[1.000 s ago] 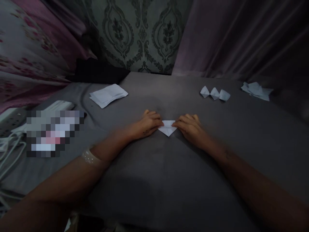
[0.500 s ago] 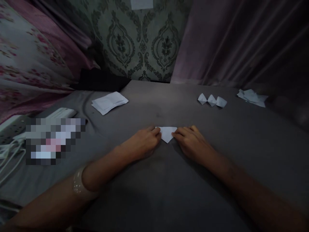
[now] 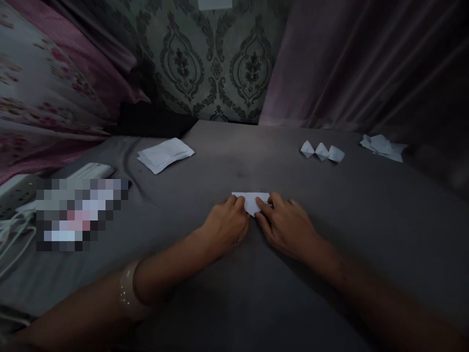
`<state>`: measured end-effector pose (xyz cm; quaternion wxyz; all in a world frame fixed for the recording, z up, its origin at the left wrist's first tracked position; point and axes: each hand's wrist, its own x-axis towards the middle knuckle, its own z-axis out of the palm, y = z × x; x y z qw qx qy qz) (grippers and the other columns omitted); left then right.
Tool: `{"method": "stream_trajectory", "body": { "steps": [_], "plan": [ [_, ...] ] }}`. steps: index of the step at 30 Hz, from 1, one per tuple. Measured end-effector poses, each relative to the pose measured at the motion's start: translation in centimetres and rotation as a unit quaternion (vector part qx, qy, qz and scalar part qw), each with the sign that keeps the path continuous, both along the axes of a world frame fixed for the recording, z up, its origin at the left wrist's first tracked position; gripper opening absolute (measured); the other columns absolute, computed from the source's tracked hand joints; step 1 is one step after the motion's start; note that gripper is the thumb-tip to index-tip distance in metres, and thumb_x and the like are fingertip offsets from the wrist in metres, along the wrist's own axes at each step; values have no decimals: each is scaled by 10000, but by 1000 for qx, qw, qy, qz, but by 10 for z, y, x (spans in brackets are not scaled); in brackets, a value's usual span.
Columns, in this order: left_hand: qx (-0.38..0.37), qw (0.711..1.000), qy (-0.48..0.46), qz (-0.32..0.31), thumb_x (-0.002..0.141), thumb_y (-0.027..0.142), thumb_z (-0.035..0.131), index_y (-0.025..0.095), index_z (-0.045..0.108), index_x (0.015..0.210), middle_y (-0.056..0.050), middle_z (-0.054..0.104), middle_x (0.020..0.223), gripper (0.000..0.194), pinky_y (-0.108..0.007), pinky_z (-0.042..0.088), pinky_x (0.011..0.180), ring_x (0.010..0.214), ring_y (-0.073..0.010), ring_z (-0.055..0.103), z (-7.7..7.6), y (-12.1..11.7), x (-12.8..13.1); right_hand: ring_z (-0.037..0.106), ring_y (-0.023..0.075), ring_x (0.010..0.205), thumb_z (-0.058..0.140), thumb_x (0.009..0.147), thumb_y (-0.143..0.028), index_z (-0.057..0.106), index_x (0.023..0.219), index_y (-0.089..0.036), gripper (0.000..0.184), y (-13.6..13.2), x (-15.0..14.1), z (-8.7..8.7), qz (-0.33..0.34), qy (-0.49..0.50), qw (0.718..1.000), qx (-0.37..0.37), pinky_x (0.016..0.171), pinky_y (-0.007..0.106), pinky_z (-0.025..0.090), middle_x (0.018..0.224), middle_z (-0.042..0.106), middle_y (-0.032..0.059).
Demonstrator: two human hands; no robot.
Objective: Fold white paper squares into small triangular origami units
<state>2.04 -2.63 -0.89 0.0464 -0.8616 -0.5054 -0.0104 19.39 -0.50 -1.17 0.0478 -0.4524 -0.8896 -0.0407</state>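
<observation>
A small folded white paper piece (image 3: 252,200) lies on the grey bed sheet (image 3: 256,293) in the middle of the view. My left hand (image 3: 227,225) presses its fingertips on the paper's left side, fingers curled. From the right, my right hand (image 3: 286,225) has its fingers pressed down on the paper's lower right part. Both hands cover the paper's near edge, so only its far strip shows. A clear bangle sits on my left wrist.
A stack of white paper sheets (image 3: 164,154) lies at the back left. Three folded paper pieces (image 3: 322,151) sit in a row at the back right, with loose paper scraps (image 3: 383,146) further right. A power strip and white cables (image 3: 14,215) lie at left. Curtains and patterned wallpaper stand behind.
Both hands have moved inward over the paper piece, covering its pointed near tip. The camera tilted up a little earlier, so everything sits lower in view.
</observation>
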Motion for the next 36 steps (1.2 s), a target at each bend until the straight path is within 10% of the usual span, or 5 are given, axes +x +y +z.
{"method": "stream_trajectory", "body": {
  "steps": [14, 21, 26, 36],
  "plan": [
    [-50, 987, -125, 87, 949, 389, 379, 137, 668, 759, -109, 645, 863, 427, -297, 407, 570, 765, -222, 601, -2, 27, -19, 599, 175, 726, 375, 982, -355, 693, 861, -188, 379, 15, 10, 1, -80, 21, 996, -31, 608, 324, 349, 965, 631, 61],
    [-117, 930, -328, 121, 777, 339, 635, 164, 639, 982, -73, 624, 973, 269, -318, 436, 766, 889, -213, 559, -20, 62, -35, 576, 192, 816, 612, 858, -332, 641, 933, -192, 162, 52, 19, -25, -56, 220, 970, -83, 712, 311, 436, 915, 621, 48],
    [-211, 880, -398, 152, 727, 348, 628, 166, 640, 829, -16, 590, 751, 209, -269, 398, 633, 717, -164, 522, -21, 65, -33, 534, 236, 1044, 578, 880, -256, 568, 1233, -222, 355, 58, 22, -36, 29, 291, 952, -93, 937, 409, 401, 1126, 648, 70],
    [-234, 797, -552, 78, 732, 366, 679, 164, 600, 824, 20, 550, 717, 236, -223, 362, 593, 659, -106, 491, -9, 55, -31, 624, 194, 947, 644, 788, -215, 666, 1127, -209, 340, 58, 22, -14, 0, 393, 885, -249, 884, 363, 458, 1036, 698, 54]
  ]
}}
